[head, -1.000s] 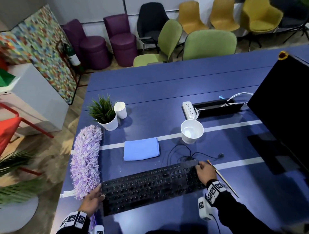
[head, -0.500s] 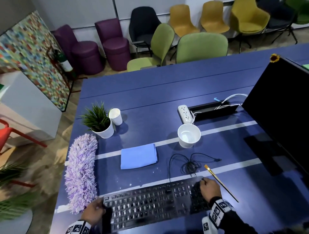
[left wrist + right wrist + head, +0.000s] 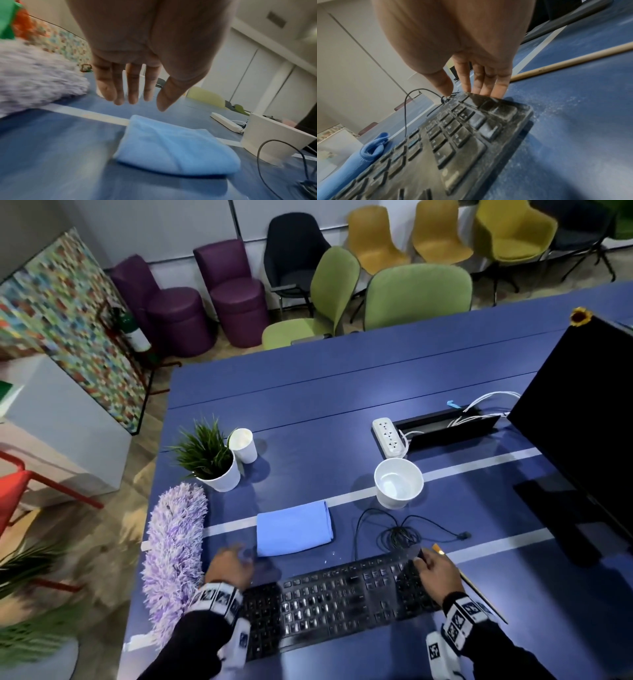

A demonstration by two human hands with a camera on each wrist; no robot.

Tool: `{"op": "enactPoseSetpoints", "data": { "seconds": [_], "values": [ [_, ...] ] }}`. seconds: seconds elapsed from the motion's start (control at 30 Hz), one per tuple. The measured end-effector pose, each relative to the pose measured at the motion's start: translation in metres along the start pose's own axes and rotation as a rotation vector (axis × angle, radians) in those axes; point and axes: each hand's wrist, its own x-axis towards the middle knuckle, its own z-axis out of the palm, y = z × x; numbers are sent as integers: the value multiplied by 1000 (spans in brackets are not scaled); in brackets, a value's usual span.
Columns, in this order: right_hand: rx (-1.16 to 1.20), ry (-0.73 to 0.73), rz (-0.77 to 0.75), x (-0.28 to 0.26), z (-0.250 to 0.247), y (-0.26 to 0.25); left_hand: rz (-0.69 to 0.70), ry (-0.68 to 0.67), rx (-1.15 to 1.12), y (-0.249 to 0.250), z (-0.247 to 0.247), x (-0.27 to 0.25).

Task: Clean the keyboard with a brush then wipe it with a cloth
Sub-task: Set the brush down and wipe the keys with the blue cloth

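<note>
The black dusty keyboard (image 3: 342, 594) (image 3: 453, 135) lies along the near edge of the blue table (image 3: 342, 392). My right hand (image 3: 423, 559) (image 3: 465, 92) rests with straight fingers on the keyboard's far right corner. The thin wooden-handled brush (image 3: 479, 594) (image 3: 573, 59) lies on the table just right of that hand, untouched. A folded blue cloth (image 3: 294, 529) (image 3: 171, 148) lies behind the keyboard's left half. My left hand (image 3: 236, 556) (image 3: 137, 102) hovers blurred above the table next to the cloth's near left corner, fingers straight, holding nothing.
A purple fluffy duster (image 3: 174, 559) (image 3: 34, 83) lies along the left edge. A potted plant (image 3: 212, 463), a paper cup (image 3: 245, 445), a white bowl (image 3: 399, 482), a power strip (image 3: 388, 436), the coiled keyboard cable (image 3: 397, 535) and a black monitor (image 3: 582, 422) stand behind.
The keyboard has come closer to the table's near edge. My left hand has let go of its left end and moved forward towards the cloth. My right hand stays on the right corner.
</note>
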Motion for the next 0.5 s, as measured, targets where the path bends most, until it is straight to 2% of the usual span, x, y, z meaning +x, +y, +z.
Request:
{"op": "enactPoseSetpoints", "data": {
  "seconds": [0.13,0.2,0.3,0.33,0.4,0.5],
  "values": [
    [118,86,-29,-7,-2,-3,214,-6,46,53,0,46],
    [155,147,-47,-14,-4,-4,281,-33,144,67,7,63],
    [191,182,-49,-24,-5,1,366,-199,359,76,23,76],
    [208,198,-46,-29,-6,3,386,-243,443,76,31,77],
    [233,240,-52,-37,-10,4,408,-216,526,74,40,77],
    [264,281,-88,-46,-13,5,308,-133,417,78,33,72]
  ]
}}
